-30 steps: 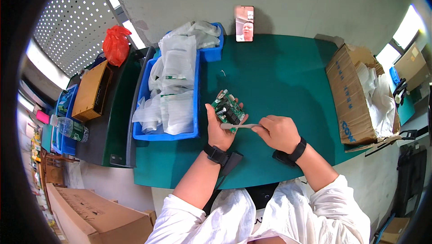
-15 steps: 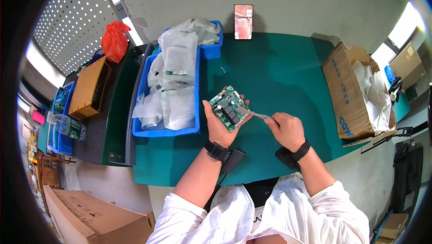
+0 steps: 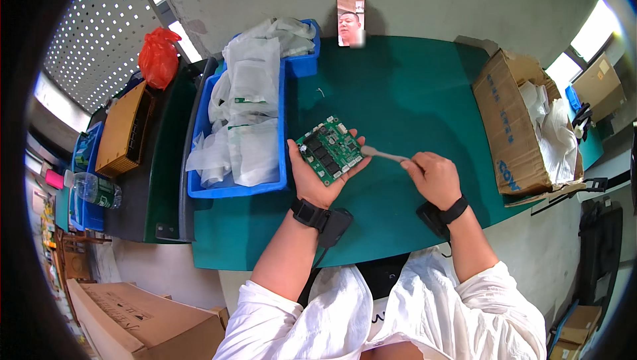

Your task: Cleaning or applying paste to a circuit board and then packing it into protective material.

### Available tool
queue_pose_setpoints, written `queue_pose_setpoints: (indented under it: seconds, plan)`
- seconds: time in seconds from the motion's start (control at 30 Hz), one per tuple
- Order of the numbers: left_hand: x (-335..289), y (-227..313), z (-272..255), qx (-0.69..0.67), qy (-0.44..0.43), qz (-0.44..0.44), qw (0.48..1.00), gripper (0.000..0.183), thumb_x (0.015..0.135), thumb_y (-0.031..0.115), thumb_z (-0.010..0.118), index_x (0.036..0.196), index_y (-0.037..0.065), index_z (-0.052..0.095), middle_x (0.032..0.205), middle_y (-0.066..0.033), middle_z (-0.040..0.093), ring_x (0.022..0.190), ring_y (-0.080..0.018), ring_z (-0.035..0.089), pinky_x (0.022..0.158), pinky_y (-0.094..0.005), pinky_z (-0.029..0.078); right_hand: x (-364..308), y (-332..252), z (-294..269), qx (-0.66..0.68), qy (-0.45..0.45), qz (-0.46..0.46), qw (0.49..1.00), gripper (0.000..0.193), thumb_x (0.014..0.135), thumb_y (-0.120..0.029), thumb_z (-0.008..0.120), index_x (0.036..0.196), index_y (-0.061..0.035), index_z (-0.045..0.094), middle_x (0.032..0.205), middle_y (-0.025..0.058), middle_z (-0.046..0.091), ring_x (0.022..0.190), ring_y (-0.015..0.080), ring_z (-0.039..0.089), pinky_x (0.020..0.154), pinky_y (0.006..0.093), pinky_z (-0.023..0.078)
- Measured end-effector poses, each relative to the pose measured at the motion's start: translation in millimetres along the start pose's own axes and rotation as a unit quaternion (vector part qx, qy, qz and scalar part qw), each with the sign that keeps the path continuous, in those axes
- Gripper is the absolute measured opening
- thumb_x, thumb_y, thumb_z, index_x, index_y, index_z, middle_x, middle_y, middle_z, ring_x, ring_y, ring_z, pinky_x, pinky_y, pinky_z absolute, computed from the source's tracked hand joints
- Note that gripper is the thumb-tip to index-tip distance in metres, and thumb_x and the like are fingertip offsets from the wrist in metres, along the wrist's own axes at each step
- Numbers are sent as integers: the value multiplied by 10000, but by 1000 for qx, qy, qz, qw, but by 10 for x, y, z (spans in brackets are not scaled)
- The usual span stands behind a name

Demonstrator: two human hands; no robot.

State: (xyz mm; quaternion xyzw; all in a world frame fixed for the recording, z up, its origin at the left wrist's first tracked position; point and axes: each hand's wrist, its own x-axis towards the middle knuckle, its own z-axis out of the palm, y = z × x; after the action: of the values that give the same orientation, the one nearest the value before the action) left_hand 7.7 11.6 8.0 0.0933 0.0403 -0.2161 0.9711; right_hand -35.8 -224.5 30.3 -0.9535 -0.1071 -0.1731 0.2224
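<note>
A green circuit board (image 3: 342,145) with black blocks and white connectors lies face up across my left hand (image 3: 310,179), the fingers curled around its far edge. My right hand (image 3: 434,177) pinches the handle of a small pale brush (image 3: 390,156), which looks like a toothbrush. The brush's head is at the board's right edge, close to my left fingertips; whether it touches the board I cannot tell. Both hands are above the green table (image 3: 398,227), and each wrist wears a black strap.
Left of the board, a blue bin (image 3: 286,174) holds translucent bags, some with green boards; another blue bin (image 3: 306,67) is behind it. A cardboard box (image 3: 507,128) stands at the right. A phone (image 3: 350,20) leans on the wall. A plastic bottle (image 3: 96,189) lies at far left.
The brush has moved from over the board's components to its right edge, and my right hand has gone slightly right. The board has turned a little in my left hand.
</note>
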Motion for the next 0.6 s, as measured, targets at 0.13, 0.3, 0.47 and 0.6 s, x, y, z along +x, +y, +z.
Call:
queue_pose_setpoints:
  seconds: [0.13,0.3,0.47,0.6]
  plan:
    - [-14,14,-1,-10,-18,-3,1000,900,904,753,134,1427,76,413,1396,-246,456,1288,-431,436,1044,-674,316,-40,-62,-3,51,-10,-40,998,286,855,-294,687,724,-47,631,664,105,598,609,311,603,536,410,479]
    - [-17,12,-66,-35,-85,-11,996,883,906,747,171,1445,82,389,1412,-242,442,1311,-427,414,1055,-684,297,-9,-63,44,57,-24,-61,996,290,850,-284,690,708,-39,625,654,115,582,612,324,596,537,418,477]
    - [-39,32,-13,-43,-89,-10,995,879,894,750,251,1464,89,356,1441,-233,410,1330,-429,390,1058,-694,285,39,29,-94,71,14,59,996,302,904,-259,638,707,-31,618,630,137,587,574,336,579,509,406,446]
    - [-57,7,23,-56,-88,-21,994,895,878,760,297,1469,90,350,1450,-232,399,1341,-432,374,1057,-702,279,-18,-50,-85,107,-49,-2,993,306,907,-253,631,703,-26,612,623,139,583,549,335,569,503,410,446]
